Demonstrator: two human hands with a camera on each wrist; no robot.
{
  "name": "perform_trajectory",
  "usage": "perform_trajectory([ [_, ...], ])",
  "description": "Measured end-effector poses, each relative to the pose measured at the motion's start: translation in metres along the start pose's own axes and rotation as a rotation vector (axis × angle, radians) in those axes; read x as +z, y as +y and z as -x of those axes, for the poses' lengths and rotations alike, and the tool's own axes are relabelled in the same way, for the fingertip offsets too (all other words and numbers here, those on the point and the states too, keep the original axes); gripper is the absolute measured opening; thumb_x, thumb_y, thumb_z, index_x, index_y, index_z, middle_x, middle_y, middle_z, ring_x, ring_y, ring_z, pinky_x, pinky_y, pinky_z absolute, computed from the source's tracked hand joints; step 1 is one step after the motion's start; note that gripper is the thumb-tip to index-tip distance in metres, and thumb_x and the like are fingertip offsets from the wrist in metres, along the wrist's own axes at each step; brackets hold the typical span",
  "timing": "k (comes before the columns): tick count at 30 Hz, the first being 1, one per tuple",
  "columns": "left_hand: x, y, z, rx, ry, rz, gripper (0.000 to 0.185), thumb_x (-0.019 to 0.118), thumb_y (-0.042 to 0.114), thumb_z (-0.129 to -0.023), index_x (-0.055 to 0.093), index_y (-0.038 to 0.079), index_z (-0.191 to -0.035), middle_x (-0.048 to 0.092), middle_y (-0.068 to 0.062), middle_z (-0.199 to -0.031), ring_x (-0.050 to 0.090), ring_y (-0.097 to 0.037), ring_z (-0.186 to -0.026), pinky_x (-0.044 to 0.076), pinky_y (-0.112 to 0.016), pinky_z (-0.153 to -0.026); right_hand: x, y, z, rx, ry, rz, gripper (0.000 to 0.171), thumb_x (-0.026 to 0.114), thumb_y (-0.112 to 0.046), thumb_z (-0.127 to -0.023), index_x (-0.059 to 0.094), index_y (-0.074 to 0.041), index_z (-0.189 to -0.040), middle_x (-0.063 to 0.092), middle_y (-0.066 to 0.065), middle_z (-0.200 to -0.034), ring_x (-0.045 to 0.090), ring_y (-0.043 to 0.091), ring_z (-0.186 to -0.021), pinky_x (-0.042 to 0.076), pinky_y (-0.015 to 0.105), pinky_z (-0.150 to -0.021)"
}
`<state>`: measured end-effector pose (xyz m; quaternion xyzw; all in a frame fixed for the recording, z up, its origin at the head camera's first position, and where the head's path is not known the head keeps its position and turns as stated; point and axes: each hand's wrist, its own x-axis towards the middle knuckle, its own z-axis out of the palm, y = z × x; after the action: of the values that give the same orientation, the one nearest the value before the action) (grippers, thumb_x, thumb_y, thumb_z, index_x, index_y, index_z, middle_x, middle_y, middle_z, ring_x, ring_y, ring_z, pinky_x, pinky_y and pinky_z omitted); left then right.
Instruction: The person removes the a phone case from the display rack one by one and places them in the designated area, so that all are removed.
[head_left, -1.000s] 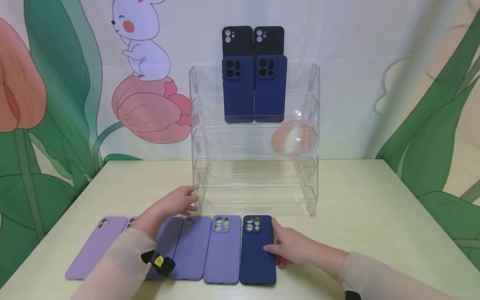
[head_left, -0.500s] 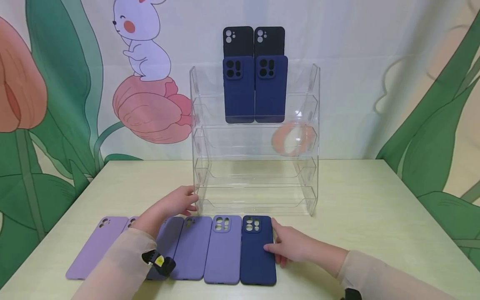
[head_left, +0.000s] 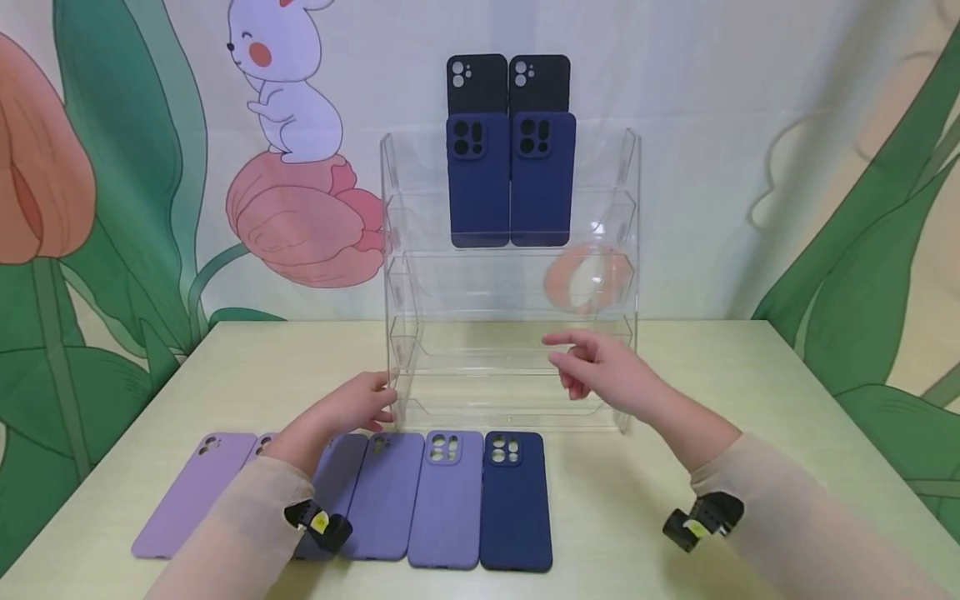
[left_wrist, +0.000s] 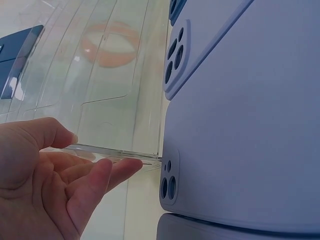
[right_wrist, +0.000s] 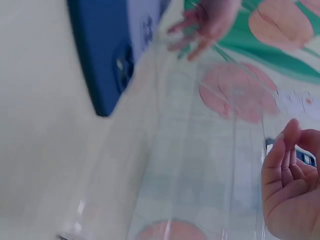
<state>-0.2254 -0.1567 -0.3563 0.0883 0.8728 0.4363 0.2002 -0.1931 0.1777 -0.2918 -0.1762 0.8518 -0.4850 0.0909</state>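
Note:
Several phone cases lie side by side along the table's front edge, lilac and purple ones (head_left: pixel 446 500) and a navy case (head_left: pixel 516 500) at the right end. Behind them stands a clear acrylic rack (head_left: pixel 626 250). My left hand (head_left: pixel 378 400) pinches the lower left side wall of the rack (left_wrist: pixel 125 100) between thumb and fingers (left_wrist: pixel 100 175). My right hand (head_left: pixel 577 362) hovers in front of the rack's lower shelves with loose fingers and holds nothing. In the right wrist view the right hand (right_wrist: pixel 287 170) is empty, and the navy case (right_wrist: pixel 100 55) lies apart from it.
Two navy cases (head_left: pixel 510 179) stand in the rack's upper tier with two black cases (head_left: pixel 507 83) behind them. The lower shelves hold nothing. The pale table (head_left: pixel 750 400) ends at a printed backdrop of leaves, tulips and a rabbit.
My right hand has let go of the navy case's right edge and risen to the front of the rack. The left hand and all the cases stay where they were.

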Motion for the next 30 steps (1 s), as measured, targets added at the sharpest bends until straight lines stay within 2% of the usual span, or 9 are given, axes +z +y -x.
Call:
perform_trajectory([
  [5,0.0,-0.001,0.001,-0.003,0.006,0.006,0.047,0.035,0.008,-0.094,0.033,-0.012,-0.136,0.046,-0.029,-0.13,0.059,-0.035,-0.104,0.053,-0.037,-0.074,-0.017,-0.002,-0.015,0.034,0.082,-0.087,0.037,0.052,-0.019,-0.096,0.05,0.0,-0.128,0.056,0.011,-0.075,0.057,0.017,-0.066,0.053,0.03,-0.068],
  [11,0.001,-0.003,0.003,-0.003,0.012,0.006,0.045,0.036,0.008,-0.094,0.035,-0.012,-0.135,0.045,-0.029,-0.13,0.06,-0.033,-0.103,0.053,-0.038,-0.075,-0.029,0.0,-0.027,0.043,0.115,-0.095,0.038,0.05,-0.022,-0.097,0.049,-0.002,-0.129,0.061,0.014,-0.09,0.062,0.02,-0.08,0.052,0.031,-0.076],
  [20,0.001,-0.001,0.002,0.008,0.011,0.008,0.046,0.036,0.009,-0.094,0.034,-0.011,-0.136,0.047,-0.029,-0.13,0.059,-0.036,-0.105,0.053,-0.039,-0.075,-0.059,-0.011,-0.043,-0.048,0.136,-0.049,0.042,0.048,-0.022,-0.098,0.046,0.001,-0.132,0.059,0.021,-0.115,0.061,0.023,-0.102,0.048,0.032,-0.088],
  [30,0.001,-0.002,0.001,0.02,0.018,0.008,0.045,0.037,0.01,-0.094,0.037,-0.009,-0.135,0.05,-0.028,-0.128,0.06,-0.034,-0.103,0.054,-0.038,-0.073,-0.082,-0.036,-0.065,-0.079,0.235,-0.162,0.046,0.043,-0.023,-0.1,0.037,0.001,-0.138,0.049,0.021,-0.131,0.051,0.025,-0.118,0.04,0.035,-0.098],
])
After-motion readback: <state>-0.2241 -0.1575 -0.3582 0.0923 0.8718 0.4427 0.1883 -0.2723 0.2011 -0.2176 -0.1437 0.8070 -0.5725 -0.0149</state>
